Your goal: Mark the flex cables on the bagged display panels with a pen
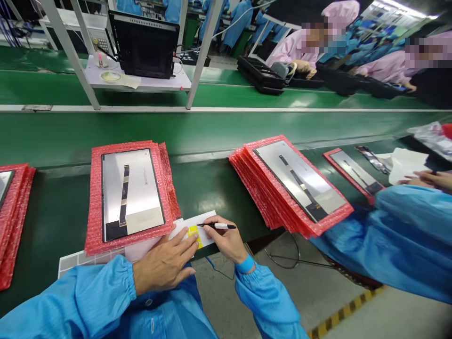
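My left hand (165, 261) lies flat with its fingers stretched out, the fingertips resting on a white sheet (189, 222) at the table's front edge. Yellow stickers (193, 230) show on that sheet, partly under the fingers. A black-and-white pen (224, 226) is pinched in my right hand (228, 242), its tip at the sheet just right of the stickers. Just beyond my left hand lies a display panel (141, 186) with a dark flex cable (124, 195), face down on red bubble-wrap bags (94, 193). Under my left forearm a white gridded sheet (72, 261) sticks out.
To the right stands a taller stack of red bubble-wrap bags (252, 188) with another panel (300, 179) on top. More red bags (21, 226) lie at far left. A co-worker's blue sleeve (406, 226) is close on the right. Behind, a monitor (144, 44) stands on a shelf (158, 82).
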Demonstrator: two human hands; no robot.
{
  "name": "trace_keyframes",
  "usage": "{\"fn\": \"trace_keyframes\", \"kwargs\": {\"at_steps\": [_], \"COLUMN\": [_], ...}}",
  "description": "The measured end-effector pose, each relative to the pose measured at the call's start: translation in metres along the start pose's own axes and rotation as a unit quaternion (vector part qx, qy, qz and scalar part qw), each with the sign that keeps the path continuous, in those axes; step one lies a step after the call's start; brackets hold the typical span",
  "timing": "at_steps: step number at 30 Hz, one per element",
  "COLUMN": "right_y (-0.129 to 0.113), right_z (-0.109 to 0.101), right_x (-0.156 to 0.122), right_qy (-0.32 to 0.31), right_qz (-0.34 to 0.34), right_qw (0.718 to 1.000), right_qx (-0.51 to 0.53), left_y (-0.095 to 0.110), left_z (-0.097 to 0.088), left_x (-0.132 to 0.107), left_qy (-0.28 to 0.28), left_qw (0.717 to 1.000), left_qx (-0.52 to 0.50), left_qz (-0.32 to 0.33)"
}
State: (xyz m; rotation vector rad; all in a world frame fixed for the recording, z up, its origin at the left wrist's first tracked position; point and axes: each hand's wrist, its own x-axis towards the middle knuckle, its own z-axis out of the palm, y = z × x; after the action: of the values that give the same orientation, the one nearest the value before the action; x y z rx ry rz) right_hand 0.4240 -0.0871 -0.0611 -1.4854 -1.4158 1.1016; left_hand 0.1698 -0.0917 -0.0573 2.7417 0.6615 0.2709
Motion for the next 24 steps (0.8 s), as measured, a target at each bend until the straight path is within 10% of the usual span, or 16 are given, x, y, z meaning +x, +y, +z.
{"fn": "trace_keyframes", "kwargs": {"at_steps": [24], "right_y": [-0.0064], "right_z": [0.0022], "right_x": [-0.0007], "right_qy": [0.027], "right_qz": [-0.006], "right_qw": [0.998], "right_qx": [-0.051], "left_y": [0.0015], "left_z": [-0.0033], "left_x": [0.0015], "left_qy": [-0.007], "left_qw": [0.999], "left_qx": [-0.032], "left_qz": [-0.011]}}
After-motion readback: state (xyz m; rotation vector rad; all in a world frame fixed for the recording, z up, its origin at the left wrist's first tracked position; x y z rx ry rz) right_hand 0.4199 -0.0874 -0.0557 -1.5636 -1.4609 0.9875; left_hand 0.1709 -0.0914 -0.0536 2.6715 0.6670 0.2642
